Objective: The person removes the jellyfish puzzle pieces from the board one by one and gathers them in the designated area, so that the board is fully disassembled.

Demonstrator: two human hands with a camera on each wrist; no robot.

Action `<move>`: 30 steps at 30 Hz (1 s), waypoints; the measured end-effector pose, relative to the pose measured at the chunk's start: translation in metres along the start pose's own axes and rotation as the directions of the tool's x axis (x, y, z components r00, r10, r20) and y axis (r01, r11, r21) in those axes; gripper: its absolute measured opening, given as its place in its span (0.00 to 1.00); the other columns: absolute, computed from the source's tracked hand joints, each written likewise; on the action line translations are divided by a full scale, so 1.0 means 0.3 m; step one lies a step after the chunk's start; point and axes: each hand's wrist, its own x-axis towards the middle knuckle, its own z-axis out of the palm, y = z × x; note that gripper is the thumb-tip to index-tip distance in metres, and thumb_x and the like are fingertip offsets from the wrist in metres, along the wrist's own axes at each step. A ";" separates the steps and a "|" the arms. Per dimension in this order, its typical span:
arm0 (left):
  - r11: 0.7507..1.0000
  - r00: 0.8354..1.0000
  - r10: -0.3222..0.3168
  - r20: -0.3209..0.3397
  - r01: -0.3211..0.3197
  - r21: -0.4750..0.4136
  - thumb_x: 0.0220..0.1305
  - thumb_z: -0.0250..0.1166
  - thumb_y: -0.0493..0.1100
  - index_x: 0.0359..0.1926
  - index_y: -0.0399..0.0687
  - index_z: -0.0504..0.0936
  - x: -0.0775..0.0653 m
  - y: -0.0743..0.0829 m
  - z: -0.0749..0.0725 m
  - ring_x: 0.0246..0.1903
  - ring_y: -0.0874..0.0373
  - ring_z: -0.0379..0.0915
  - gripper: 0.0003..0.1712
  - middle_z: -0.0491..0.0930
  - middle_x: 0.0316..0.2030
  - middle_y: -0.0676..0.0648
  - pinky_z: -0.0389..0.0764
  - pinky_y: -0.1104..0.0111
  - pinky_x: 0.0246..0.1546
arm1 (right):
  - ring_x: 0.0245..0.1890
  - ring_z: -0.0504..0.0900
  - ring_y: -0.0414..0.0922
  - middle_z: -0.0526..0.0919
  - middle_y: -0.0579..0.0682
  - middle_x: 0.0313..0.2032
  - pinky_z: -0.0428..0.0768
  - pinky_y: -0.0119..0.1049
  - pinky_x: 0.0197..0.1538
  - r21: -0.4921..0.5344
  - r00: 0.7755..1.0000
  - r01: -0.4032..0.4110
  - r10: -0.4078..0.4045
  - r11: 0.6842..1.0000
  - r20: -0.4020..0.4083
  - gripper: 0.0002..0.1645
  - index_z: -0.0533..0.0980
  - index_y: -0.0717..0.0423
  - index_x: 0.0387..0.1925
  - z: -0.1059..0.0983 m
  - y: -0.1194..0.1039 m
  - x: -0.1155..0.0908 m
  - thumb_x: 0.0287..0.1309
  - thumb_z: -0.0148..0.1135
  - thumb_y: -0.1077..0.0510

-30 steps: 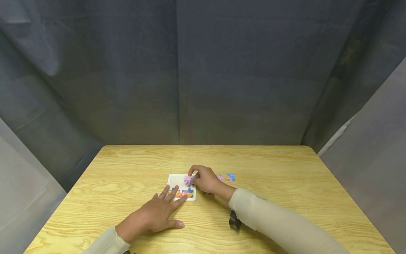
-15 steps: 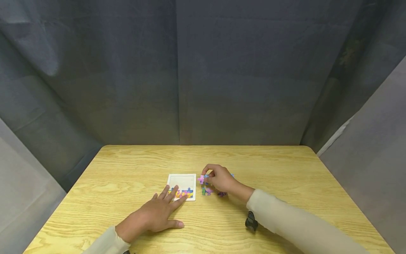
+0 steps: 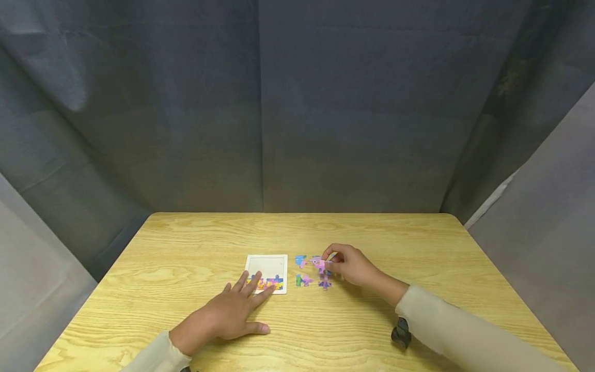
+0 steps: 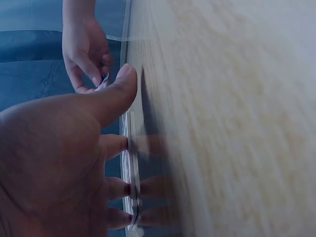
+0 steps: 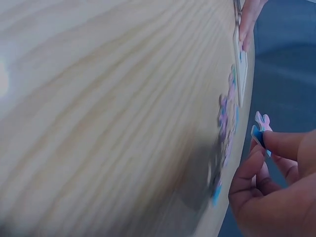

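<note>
My left hand [image 3: 232, 310] lies with its fingers spread on the white puzzle tray [image 3: 285, 276]. Its fingertips press over a joined row of yellow and pink puzzle pieces [image 3: 270, 283] along the tray's near edge. To the right, my right hand [image 3: 355, 264] pinches a pink and blue puzzle piece [image 5: 266, 122] between thumb and fingers, raised off the table. Below and around it lie loose pieces: a blue and pink one [image 3: 300, 260], a green and pink one [image 3: 304, 280] and a purple one [image 3: 325, 282]. The hand partly hides others.
A light wood-grain table [image 3: 209, 243] carries everything. Dark grey cloth [image 3: 353, 129] hangs behind its far edge, with paler panels [image 3: 544, 248] at the sides. A dark wrist device [image 3: 401, 333] shows under the right sleeve.
My right hand has moved right, from above the tray to above the loose pieces, with a pink piece in its fingers. More loose pieces now show. The left hand has stayed still.
</note>
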 end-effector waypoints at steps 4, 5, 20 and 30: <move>1.000 1.000 -0.006 0.002 0.006 0.002 0.66 0.54 0.77 0.83 0.60 0.52 -0.002 0.001 0.000 0.78 0.28 0.34 0.53 0.41 0.81 0.34 0.58 0.29 0.67 | 0.22 0.66 0.41 0.77 0.53 0.30 0.66 0.30 0.24 0.000 1.000 0.002 -0.002 1.000 0.005 0.06 0.79 0.60 0.47 -0.029 0.033 -0.034 0.72 0.62 0.63; 1.000 1.000 -0.008 0.002 0.008 0.003 0.66 0.54 0.77 0.83 0.60 0.52 -0.001 0.001 0.001 0.78 0.28 0.34 0.53 0.41 0.81 0.34 0.58 0.29 0.67 | 0.22 0.66 0.41 0.77 0.53 0.30 0.67 0.30 0.24 0.001 1.000 -0.005 0.005 1.000 0.008 0.06 0.79 0.60 0.47 -0.036 0.039 -0.042 0.72 0.62 0.63; 1.000 1.000 -0.011 0.008 0.011 -0.007 0.67 0.53 0.76 0.83 0.60 0.52 0.002 -0.002 0.001 0.79 0.29 0.33 0.52 0.40 0.82 0.34 0.57 0.29 0.68 | 0.32 0.76 0.43 0.82 0.50 0.34 0.75 0.31 0.32 -0.148 0.998 0.065 -0.063 0.987 0.018 0.04 0.80 0.57 0.43 -0.054 0.109 -0.100 0.68 0.65 0.65; 1.000 1.000 -0.020 -0.018 0.020 -0.003 0.67 0.53 0.76 0.82 0.61 0.54 0.002 0.002 -0.002 0.78 0.28 0.36 0.51 0.43 0.81 0.34 0.59 0.29 0.67 | 0.34 0.74 0.44 0.81 0.47 0.35 0.75 0.32 0.35 -0.192 0.998 0.048 -0.056 0.980 -0.035 0.02 0.82 0.55 0.41 -0.036 0.122 -0.101 0.68 0.66 0.63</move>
